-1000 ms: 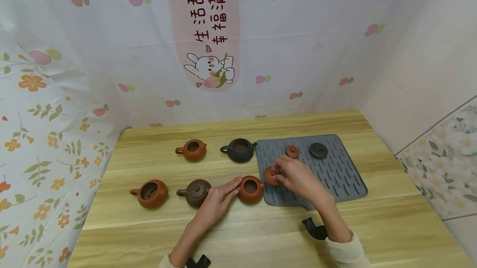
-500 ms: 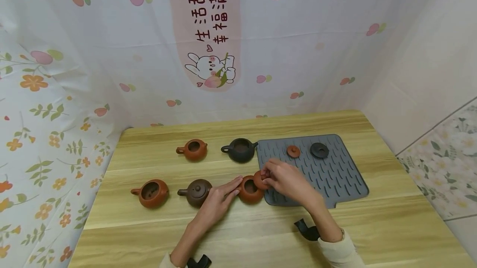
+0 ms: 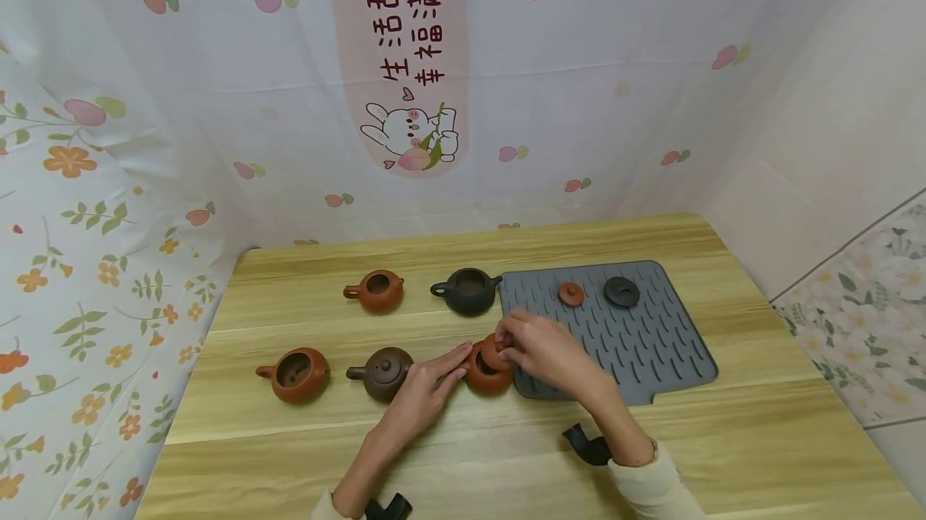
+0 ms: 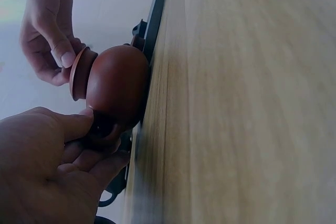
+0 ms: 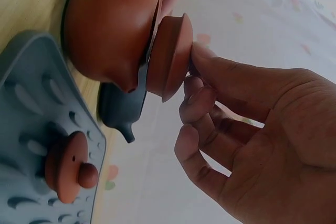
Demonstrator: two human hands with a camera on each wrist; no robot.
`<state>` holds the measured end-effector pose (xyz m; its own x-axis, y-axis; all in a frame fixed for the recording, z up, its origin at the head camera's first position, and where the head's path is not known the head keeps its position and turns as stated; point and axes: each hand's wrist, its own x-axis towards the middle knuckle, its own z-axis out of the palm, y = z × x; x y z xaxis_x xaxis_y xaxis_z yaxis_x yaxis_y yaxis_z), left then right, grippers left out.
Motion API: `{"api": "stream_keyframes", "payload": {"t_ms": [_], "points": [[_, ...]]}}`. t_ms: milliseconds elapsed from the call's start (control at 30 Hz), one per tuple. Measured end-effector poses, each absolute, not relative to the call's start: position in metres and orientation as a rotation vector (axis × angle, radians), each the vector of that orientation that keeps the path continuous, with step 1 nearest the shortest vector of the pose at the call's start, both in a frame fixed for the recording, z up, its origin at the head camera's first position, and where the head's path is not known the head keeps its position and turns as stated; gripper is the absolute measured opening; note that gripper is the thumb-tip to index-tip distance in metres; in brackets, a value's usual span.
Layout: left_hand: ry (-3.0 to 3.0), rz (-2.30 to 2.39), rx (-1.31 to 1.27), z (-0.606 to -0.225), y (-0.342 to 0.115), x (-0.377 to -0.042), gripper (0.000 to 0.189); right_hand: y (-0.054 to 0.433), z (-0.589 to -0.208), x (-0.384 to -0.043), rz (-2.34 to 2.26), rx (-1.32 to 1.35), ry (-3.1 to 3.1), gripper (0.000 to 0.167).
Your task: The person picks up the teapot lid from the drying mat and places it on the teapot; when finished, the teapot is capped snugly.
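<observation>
A small reddish-brown teapot (image 3: pixel 483 383) stands on the table, its spout toward the mat. My left hand (image 3: pixel 422 393) holds it by the handle, thumb on top and fingers beneath in the left wrist view. Between the thumb and fingers of my right hand (image 3: pixel 544 353) is the knob of a matching lid (image 5: pixel 172 56). This lid (image 4: pixel 82 74) is tilted over the teapot's mouth, partly covering it. In the right wrist view its inner collar faces the opening, and my fingers hide the knob.
A grey ribbed mat (image 3: pixel 669 343) on the right bears a small orange lid (image 3: pixel 571 293) and a black lid (image 3: pixel 621 292). To the left stand a lidded dark brown teapot (image 3: pixel 386 375), two orange open teapots (image 3: pixel 302 375) and a black open teapot (image 3: pixel 470 292).
My right hand has carried the lid left from the mat to over the teapot's mouth. My left hand has stayed at the teapot's handle.
</observation>
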<state>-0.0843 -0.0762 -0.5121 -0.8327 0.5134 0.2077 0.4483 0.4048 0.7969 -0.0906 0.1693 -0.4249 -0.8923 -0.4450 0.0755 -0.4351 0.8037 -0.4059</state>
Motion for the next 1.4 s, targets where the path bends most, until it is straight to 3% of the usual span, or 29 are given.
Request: {"api": "stream_keyframes", "payload": {"t_ms": [867, 1133, 1400], "points": [[2.611, 1.426, 0.912, -0.511, -0.075, -0.086, 0.044, 0.155, -0.43, -0.09, -0.713, -0.809, 2.931, 0.015], [2.71, 1.379, 1.07, -0.514, -0.082, -0.087, 0.044, 0.153, -0.432, -0.09, -0.71, -0.82, 2.926, 0.014], [2.851, 1.358, 1.17, -0.456, -0.136, -0.092, 0.06, 0.155, -0.428, -0.089, -0.716, -0.828, 2.951, 0.015]]}}
